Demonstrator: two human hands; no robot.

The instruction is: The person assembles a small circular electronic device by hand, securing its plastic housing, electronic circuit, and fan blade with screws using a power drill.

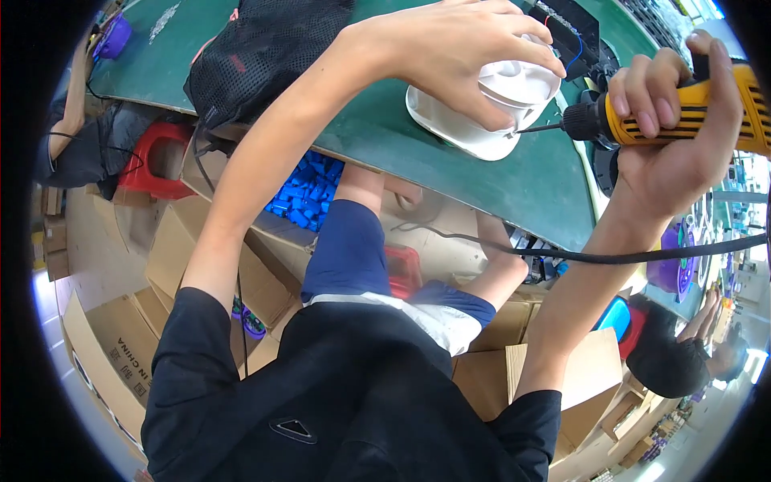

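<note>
the left hand (pixel 466 56) clamps down over the white plastic housing (pixel 490 112) on the green tabletop (pixel 385 136), likely light, stiff and slippery, best pinned from above, while the right hand (pixel 675 120) is wrapped tight round the yellow electric screwdriver (pixel 683 112) at its rim.

brown cardboard boxes (pixel 181 249) open on floor under the green table | one box (pixel 309 193) filled with small blue packs | flat brown carton with dark print (pixel 112 353) at lower left
</note>
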